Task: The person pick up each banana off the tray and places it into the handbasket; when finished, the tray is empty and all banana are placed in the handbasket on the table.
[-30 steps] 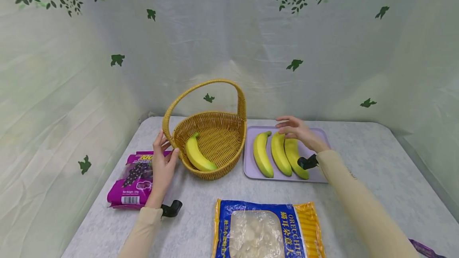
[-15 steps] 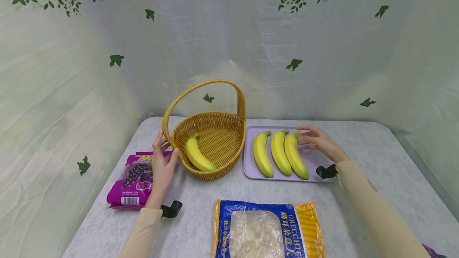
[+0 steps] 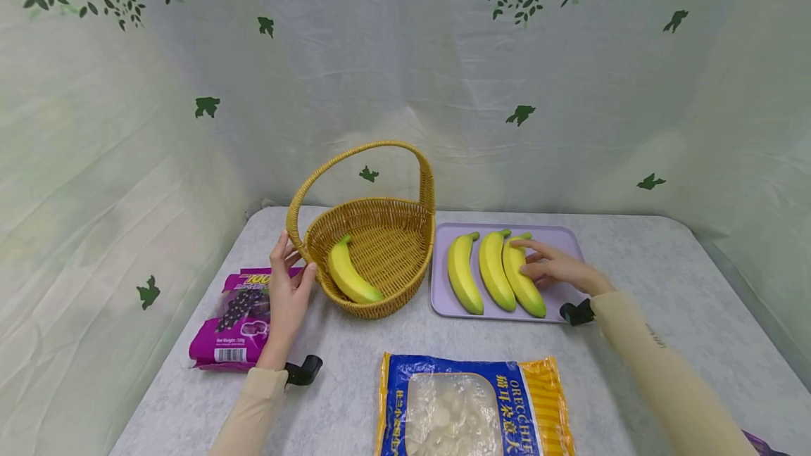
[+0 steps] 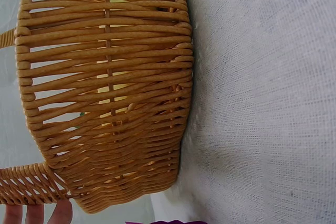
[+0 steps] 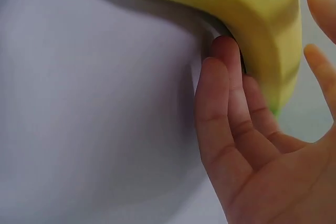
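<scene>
In the head view a wicker basket (image 3: 405, 287) stands on the table, one banana (image 3: 348, 276) lying inside against its left wall. My left hand (image 3: 291, 298) grips the left foot of the basket's handle, its fingertips showing at the corner of the left wrist view. Three bananas lie side by side on a lilac tray (image 3: 564, 301). Over the rightmost banana (image 3: 522, 280) is my right hand (image 3: 560, 266), its fingers spread near the stem end. The right wrist view shows three fingers along one side of that banana (image 5: 262, 19), and two fingertips on the other side, apart from it.
A purple grape-printed bag (image 3: 231, 322) lies left of the basket, partly behind the left forearm. Nearer the front edge is a blue and yellow orecchiette pasta bag (image 3: 469, 400). A purple item (image 3: 763, 445) peeks out at the lower right. Leaf-printed curtains surround the table.
My right hand has drawn back to the right from above the middle bananas, then come down over the rightmost banana. The left hand and basket have stayed in place.
</scene>
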`<state>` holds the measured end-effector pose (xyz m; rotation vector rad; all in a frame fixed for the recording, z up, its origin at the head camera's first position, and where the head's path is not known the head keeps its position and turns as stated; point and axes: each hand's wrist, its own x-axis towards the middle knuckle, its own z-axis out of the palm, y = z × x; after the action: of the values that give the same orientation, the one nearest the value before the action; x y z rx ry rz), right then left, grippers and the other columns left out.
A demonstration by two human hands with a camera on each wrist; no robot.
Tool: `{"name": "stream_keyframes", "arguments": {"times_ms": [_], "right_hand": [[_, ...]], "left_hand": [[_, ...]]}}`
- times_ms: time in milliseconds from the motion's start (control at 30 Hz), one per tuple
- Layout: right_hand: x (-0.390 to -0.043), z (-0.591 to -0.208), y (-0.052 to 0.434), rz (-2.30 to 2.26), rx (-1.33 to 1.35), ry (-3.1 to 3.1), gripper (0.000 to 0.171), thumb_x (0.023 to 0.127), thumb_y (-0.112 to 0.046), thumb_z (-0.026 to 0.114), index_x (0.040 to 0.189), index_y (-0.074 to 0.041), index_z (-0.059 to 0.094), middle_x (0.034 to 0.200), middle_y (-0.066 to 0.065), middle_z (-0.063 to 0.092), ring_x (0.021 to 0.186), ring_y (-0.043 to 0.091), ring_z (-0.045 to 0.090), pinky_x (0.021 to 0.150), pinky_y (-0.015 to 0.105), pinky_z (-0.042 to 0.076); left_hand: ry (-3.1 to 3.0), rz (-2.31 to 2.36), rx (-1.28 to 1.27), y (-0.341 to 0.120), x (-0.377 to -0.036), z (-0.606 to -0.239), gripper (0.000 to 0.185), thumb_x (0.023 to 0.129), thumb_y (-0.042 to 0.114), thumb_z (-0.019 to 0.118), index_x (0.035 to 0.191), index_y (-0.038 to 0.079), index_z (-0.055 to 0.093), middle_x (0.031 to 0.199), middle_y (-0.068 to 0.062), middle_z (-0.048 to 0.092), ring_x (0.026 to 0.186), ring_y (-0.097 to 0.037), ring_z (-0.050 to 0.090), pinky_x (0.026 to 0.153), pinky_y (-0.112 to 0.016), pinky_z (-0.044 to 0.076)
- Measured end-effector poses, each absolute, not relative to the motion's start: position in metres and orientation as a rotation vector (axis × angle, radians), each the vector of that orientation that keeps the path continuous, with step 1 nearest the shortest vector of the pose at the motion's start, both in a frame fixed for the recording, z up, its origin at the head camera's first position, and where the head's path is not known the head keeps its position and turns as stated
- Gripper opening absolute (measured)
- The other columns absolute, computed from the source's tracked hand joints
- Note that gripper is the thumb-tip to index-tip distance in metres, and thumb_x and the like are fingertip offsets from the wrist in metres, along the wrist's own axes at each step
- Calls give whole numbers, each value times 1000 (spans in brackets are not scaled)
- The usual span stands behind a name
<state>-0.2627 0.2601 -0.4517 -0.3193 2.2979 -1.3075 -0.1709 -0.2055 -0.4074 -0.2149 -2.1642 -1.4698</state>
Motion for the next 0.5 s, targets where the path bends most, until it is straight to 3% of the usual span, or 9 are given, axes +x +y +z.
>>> {"name": "stream_keyframes", "arguments": {"times_ms": [167,267,367,500], "right_hand": [[-263,-454,252,-1245,-342,2367,67,92,-26,64,149,-12,32,130,32,37,83,25,53,70,35,50],[-263,-454,249,-1231,-357,2393,65,91,-24,64,148,-10,34,120,28,40,72,23,50,64,33,47],[-261,-452,248,-1243,-354,2410,63,91,-22,64,146,-10,36,115,26,42,70,23,49,63,33,48],[-260,-448,248,-1287,-334,2416,62,91,-22,64,146,-12,36,123,29,39,81,26,53,68,37,52]], "left_hand": [[-2165,-1468,-213,-205,-171,-407,63,95,-5,52,149,6,21,136,-28,38,122,-37,45,97,-44,44],[-2160,-1466,-219,-205,-172,-408,63,95,-5,52,149,6,21,136,-28,38,122,-39,45,98,-40,45],[-2153,-1466,-229,-206,-173,-409,63,95,-5,52,149,5,21,136,-28,38,122,-40,45,97,-34,45],[-2150,-1466,-230,-206,-173,-409,62,95,-5,52,149,5,21,136,-29,38,122,-40,45,97,-32,46]]}}
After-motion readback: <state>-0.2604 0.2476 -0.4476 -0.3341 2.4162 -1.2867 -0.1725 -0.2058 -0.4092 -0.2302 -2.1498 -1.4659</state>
